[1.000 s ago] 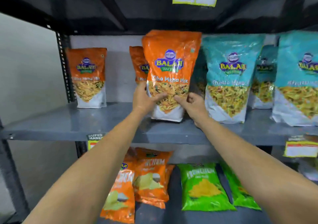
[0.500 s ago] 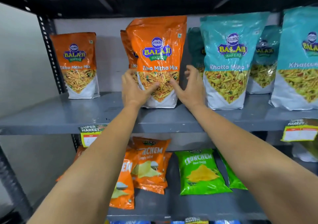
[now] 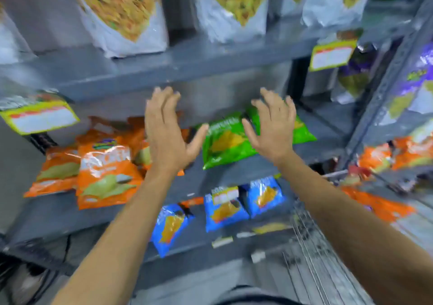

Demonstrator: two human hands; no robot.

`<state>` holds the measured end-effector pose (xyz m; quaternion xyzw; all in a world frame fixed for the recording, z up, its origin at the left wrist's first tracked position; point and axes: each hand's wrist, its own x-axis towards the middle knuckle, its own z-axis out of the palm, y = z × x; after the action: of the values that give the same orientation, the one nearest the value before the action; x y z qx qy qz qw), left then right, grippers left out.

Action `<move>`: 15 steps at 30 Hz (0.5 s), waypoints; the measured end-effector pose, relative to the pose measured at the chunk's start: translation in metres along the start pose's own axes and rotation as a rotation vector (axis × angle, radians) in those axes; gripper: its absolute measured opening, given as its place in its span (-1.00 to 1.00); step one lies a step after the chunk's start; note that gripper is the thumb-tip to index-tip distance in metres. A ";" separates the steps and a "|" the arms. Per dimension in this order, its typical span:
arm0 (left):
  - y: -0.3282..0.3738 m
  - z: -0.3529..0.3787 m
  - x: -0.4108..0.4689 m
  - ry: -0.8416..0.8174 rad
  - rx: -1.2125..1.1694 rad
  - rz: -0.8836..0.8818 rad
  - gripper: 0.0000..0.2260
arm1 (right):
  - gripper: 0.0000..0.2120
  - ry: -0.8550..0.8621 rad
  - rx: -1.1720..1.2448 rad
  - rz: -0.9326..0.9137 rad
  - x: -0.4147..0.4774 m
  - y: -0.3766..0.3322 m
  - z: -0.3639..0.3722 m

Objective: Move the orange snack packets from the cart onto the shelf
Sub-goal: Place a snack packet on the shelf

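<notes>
The frame is blurred by motion. My left hand (image 3: 167, 131) and my right hand (image 3: 273, 126) hang open and empty in front of the grey shelf (image 3: 187, 61), below its front edge. The orange snack packet (image 3: 124, 16) stands upright on that shelf at the top left, only its lower half in view. More orange packets (image 3: 377, 205) lie at the right, beside the wire cart (image 3: 304, 232) at the lower right.
Upright teal packets (image 3: 234, 9) stand to the right of the orange one. The shelf below holds flat orange chip bags (image 3: 103, 171) and green bags (image 3: 225, 140); lower still lie blue bags (image 3: 225, 206). Yellow price tags (image 3: 332, 55) hang on the shelf edges.
Both hands have let go of the orange packet, which stays upright on the shelf. They have drawn back and down with fingers spread, and the view has swung downward.
</notes>
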<state>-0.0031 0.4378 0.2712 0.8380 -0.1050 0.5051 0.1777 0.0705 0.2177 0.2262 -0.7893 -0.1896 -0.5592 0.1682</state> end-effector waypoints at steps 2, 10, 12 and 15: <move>0.020 0.034 -0.051 -0.180 -0.091 -0.005 -0.36 | -0.64 -0.129 -0.039 0.108 -0.069 0.021 -0.016; 0.152 0.168 -0.177 -0.696 -0.561 -0.172 -0.40 | -0.61 -0.431 -0.059 0.848 -0.270 0.092 -0.113; 0.191 0.209 -0.191 -0.829 -0.631 -0.280 -0.38 | -0.62 -0.351 -0.032 1.076 -0.286 0.117 -0.126; 0.251 0.279 -0.207 -1.034 -0.661 -0.604 -0.36 | -0.59 -0.262 -0.071 1.325 -0.308 0.168 -0.128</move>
<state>0.0369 0.0948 0.0177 0.8657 -0.0866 -0.0903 0.4846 -0.0456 -0.0240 -0.0332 -0.8051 0.3340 -0.2435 0.4253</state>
